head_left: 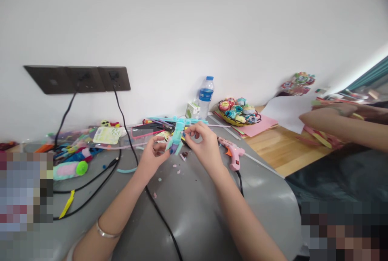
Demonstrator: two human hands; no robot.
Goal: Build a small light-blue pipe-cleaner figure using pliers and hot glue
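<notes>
A small turquoise figure (179,131), with a purple patch at its lower end, is held up over the grey table (194,220). My left hand (153,158) grips its lower end between thumb and fingers. On the figure's other side, my right hand (201,141) is closed in a pinch close against it. A tiny dark blue bit shows at those fingertips, too small to name. Small pink crumbs (175,166) and a brown lump (184,154) lie on the table below. Right of my right hand rests a pink glue gun (235,155) with a black cord.
Black cables (157,208) run from the wall sockets (103,79) across the table. A water bottle (206,98), small box (193,111) and basket of paper flowers (239,111) stand at the back. Colourful craft pieces (72,151) crowd the left. Another person's arm (342,125) reaches in at right.
</notes>
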